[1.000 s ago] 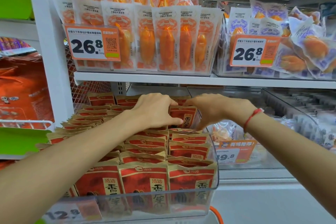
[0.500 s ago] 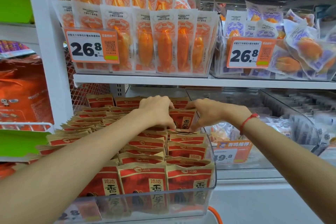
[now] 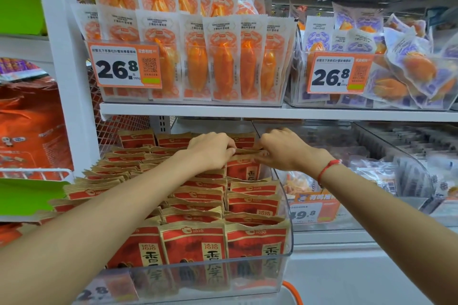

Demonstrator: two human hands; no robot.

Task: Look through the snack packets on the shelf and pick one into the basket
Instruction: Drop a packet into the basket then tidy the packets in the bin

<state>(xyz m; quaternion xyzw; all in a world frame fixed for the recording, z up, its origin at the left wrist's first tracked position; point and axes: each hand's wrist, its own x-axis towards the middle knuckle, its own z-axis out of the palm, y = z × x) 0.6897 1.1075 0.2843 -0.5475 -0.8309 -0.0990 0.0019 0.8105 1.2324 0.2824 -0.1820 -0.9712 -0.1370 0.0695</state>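
Observation:
Rows of red and tan snack packets (image 3: 198, 242) fill a clear plastic bin (image 3: 288, 230) on the lower shelf. Both arms reach to the back rows. My left hand (image 3: 210, 150) and my right hand (image 3: 285, 150) pinch the tan top edges of the packets (image 3: 244, 168) in the right-hand column, holding them apart. A red string circles the right wrist. An orange basket rim (image 3: 293, 291) shows at the bottom edge, below the bin.
The white shelf (image 3: 272, 112) above carries bins of orange crab-stick packets (image 3: 223, 62) and purple-printed packets (image 3: 409, 69), with 26.8 price tags (image 3: 124, 67). More clear bins (image 3: 396, 171) stand to the right. A white upright post (image 3: 67, 69) and orange bags (image 3: 29, 129) lie left.
Both hands have moved further back along the right-hand column, flipping past packets, and now pinch the top edges of packets deeper in the bin.

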